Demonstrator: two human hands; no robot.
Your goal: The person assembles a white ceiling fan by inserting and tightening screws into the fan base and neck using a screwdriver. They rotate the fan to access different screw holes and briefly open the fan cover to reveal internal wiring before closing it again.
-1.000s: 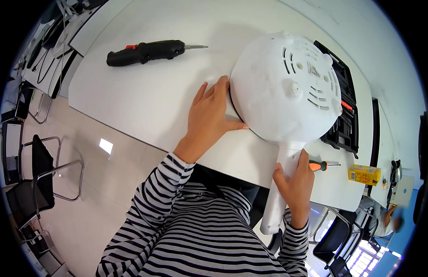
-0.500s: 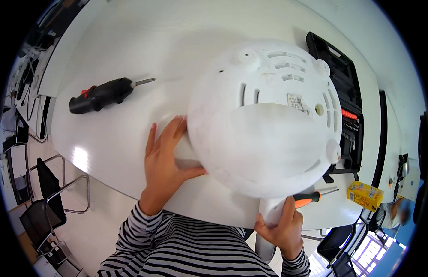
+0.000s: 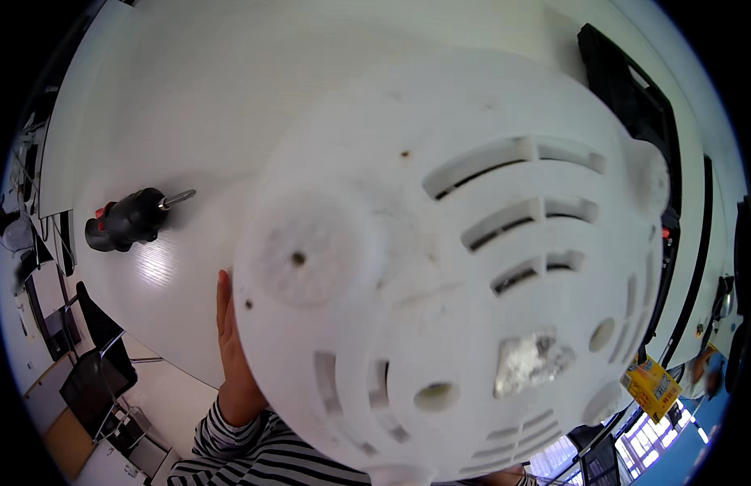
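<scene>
A white round plastic appliance (image 3: 472, 324) fills the middle of the view, its underside tilted up close before me. Curved vent slots, knobby feet, small holes and a shiny label show on it. My left hand (image 3: 236, 356) holds its left side, fingers stretched up along the edge and partly hidden behind it. Of my right hand (image 3: 505, 477) only a sliver shows below the appliance's lower edge; its fingers are hidden.
A black power screwdriver (image 3: 132, 219) with red parts lies on the white table (image 3: 181, 105) at left. The open black tool case (image 3: 634, 89) is partly hidden at right, near a yellow box (image 3: 655, 389). Chairs (image 3: 100, 377) stand beyond the table's left edge.
The appliance has come up closer and tipped, so more of its vented underside faces me. It now covers the orange-handled screwdriver, its own handle and most of my right hand.
</scene>
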